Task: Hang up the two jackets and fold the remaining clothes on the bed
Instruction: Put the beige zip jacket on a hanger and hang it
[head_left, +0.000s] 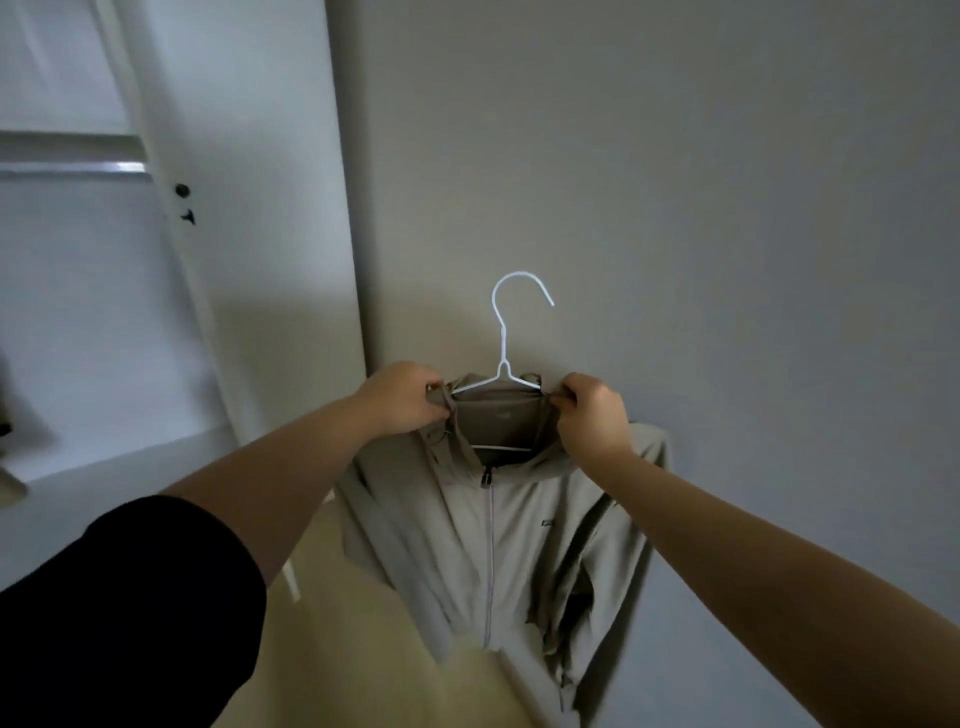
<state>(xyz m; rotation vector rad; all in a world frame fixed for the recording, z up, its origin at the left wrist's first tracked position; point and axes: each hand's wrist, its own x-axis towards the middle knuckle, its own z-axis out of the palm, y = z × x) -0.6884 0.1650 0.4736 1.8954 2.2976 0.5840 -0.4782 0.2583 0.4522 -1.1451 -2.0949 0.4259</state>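
A person holds a pale beige zip-front jacket (498, 530) up in the air before a plain wall (675, 182), beside a white wardrobe door (249, 208); it looks light and soft, its sleeves hanging limp. Inside its collar sits 1 thin white wire hanger (503, 358), hook upward and free. The left hand (402, 397) and right hand (592, 410) each pinch collar fabric closed at a hanger shoulder, probably the steadiest hold on such slippery-looking cloth.
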